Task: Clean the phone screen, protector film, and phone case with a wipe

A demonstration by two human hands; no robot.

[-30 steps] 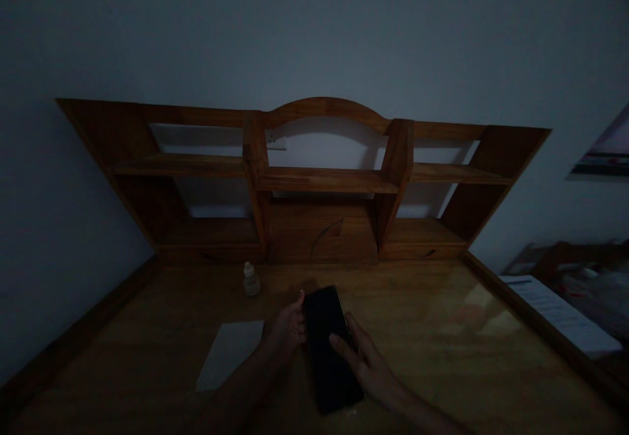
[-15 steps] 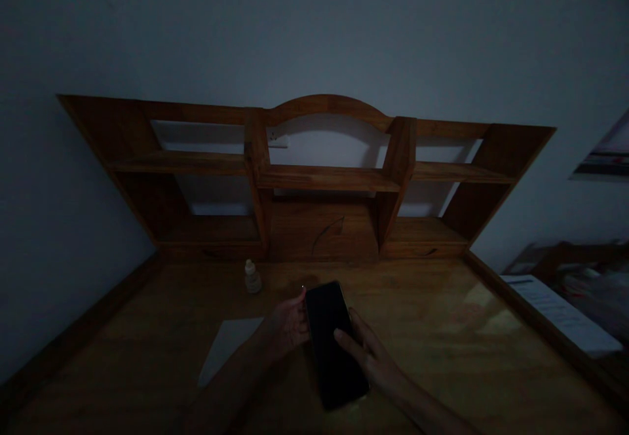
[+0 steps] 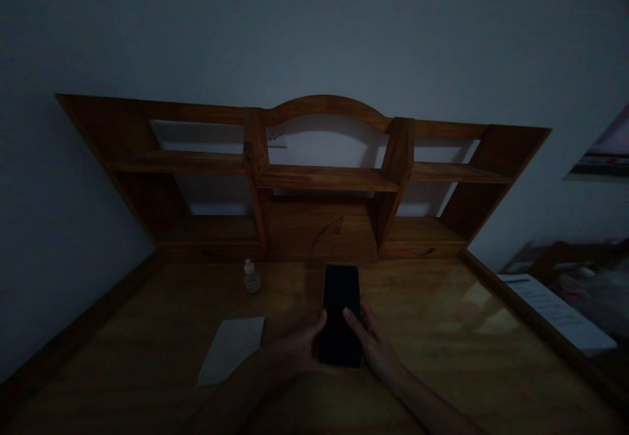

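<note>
A dark smartphone (image 3: 339,291) is held upright over the wooden desk (image 3: 432,330), its black screen facing me. My right hand (image 3: 376,346) grips its right edge, with the thumb lying across the screen. At the lower left edge, my left hand (image 3: 305,346) is closed on the phone, thumb along the side; its other fingers are hidden behind it. To the left lie a white sheet or cloth (image 3: 233,348) flat on the desk and, farther back, a small dropper-type bottle (image 3: 251,278) standing upright.
A wooden shelf unit (image 3: 327,177) with several compartments runs along the desk's back, against the wall. A wall socket (image 3: 276,138) shows through its middle opening. Beyond the desk's raised right edge lies a white printed sheet (image 3: 557,314). The room is dim.
The phone has gone from tilted to nearly straight and shifted slightly right and away from me. My left hand has moved down from its upper left side to its lower left edge.
</note>
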